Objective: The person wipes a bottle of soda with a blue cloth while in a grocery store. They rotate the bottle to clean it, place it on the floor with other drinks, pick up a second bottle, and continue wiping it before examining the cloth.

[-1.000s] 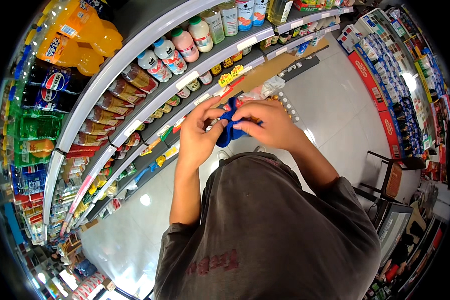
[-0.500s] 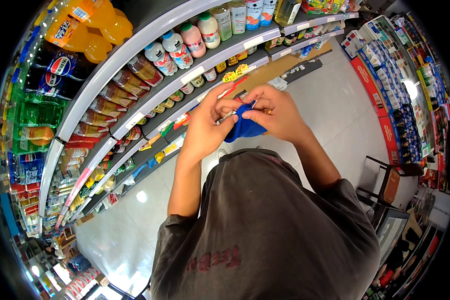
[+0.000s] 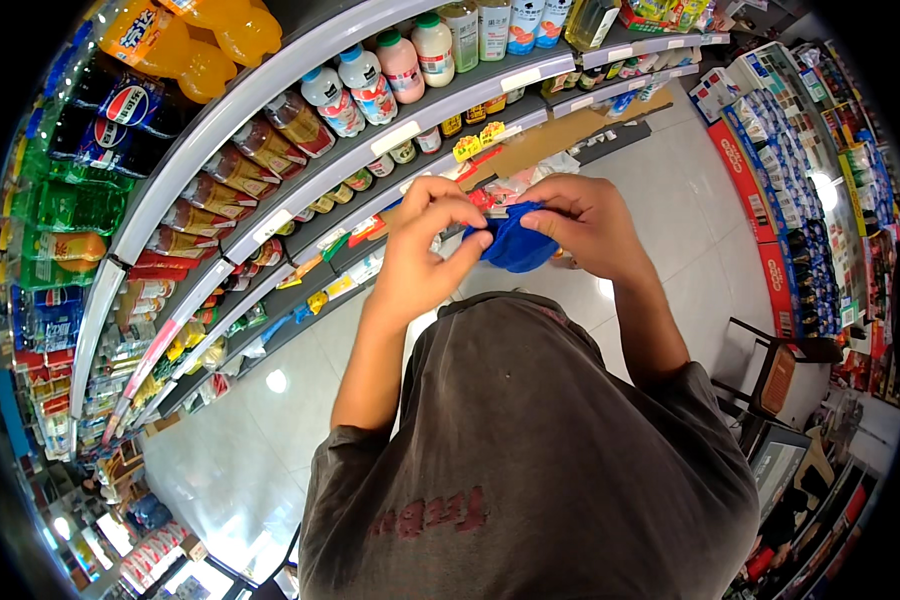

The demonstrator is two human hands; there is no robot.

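Note:
Between my hands hangs a soft blue piece [image 3: 519, 246], pouch-like and gathered along its upper edge; I cannot tell whether it is cloth or thin plastic. My left hand [image 3: 432, 238] pinches its left end between thumb and forefinger, the other fingers curled. At the upper right edge, my right hand [image 3: 588, 222] grips it with thumb and bent fingers. The piece is held stretched in the air in front of my chest, over the floor. Whatever may be inside it is hidden.
On the left, a curved shelf [image 3: 400, 131] holds several drink bottles, with milk bottles [image 3: 432, 50] and orange soda [image 3: 202, 70] among them. Cardboard [image 3: 530, 150] lies beyond my hands. Stacked red boxes [image 3: 776, 285] stand right, near a dark chair [image 3: 775, 375].
My hands have drawn apart, the right one moving rightward. The blue piece, bunched before, is now spread wider between them. The view has shifted slightly.

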